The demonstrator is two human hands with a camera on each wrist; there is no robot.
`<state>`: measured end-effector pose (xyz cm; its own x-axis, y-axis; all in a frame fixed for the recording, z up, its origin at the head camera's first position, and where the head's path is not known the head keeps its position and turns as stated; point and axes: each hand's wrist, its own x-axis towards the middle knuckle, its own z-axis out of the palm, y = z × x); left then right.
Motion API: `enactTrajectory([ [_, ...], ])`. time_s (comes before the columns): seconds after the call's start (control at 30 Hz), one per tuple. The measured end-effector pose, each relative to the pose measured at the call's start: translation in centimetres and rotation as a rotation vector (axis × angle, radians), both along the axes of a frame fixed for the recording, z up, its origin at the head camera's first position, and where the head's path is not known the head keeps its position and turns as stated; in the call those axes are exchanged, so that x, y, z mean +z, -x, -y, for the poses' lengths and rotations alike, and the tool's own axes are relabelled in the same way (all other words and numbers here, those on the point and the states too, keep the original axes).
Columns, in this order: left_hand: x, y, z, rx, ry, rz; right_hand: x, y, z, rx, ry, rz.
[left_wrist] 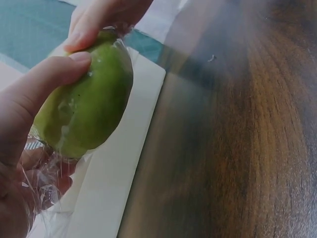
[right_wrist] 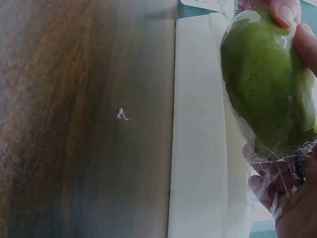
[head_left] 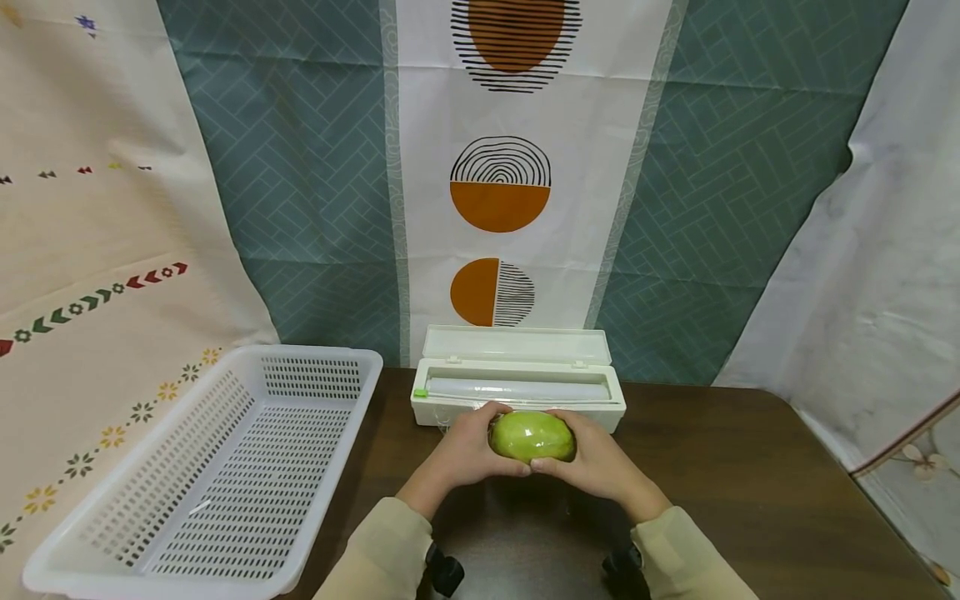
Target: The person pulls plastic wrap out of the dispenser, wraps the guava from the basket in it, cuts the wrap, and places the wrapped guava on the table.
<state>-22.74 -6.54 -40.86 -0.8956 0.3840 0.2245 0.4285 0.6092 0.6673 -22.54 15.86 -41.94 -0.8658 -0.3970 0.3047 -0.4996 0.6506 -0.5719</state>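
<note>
Between both hands is a green mango-like fruit (head_left: 532, 436), covered in clear plastic wrap (left_wrist: 49, 193) that bunches loosely at its ends. My left hand (head_left: 476, 448) grips its left end, thumb across the near side and fingers behind. On the other end, my right hand (head_left: 602, 457) holds it the same way, the two thumb tips meeting in front. Just behind the fruit stands a white cling film dispenser box (head_left: 517, 410), its lid (head_left: 517, 343) raised and a film roll (head_left: 517, 389) inside. A green slider (head_left: 421, 392) sits at the left of its cutting edge.
A white perforated plastic basket (head_left: 360, 367) stands left of the hands, with a small white scrap (head_left: 199, 507) in it. The dark wooden table (head_left: 750, 492) stretches to the right. A tiny clear scrap (right_wrist: 122, 114) lies on the wood. Patterned cloths (head_left: 300, 167) hang behind.
</note>
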Motion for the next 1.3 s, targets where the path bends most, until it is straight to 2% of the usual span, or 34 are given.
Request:
enactTrajectory([
  [0.5,0.03,-0.24,0.06,-0.009,-0.034,0.003,0.43,-0.03,-0.01,0.021,0.021,-0.026],
  [0.8,-0.01,-0.59,0.07,-0.011,-0.051,0.014,0.26,-0.25,-0.06,-0.001,0.012,-0.002],
  [1.3,-0.67,-0.62,0.06,0.008,-0.057,-0.022,-0.05,-0.43,-0.09,0.0,0.034,-0.052],
])
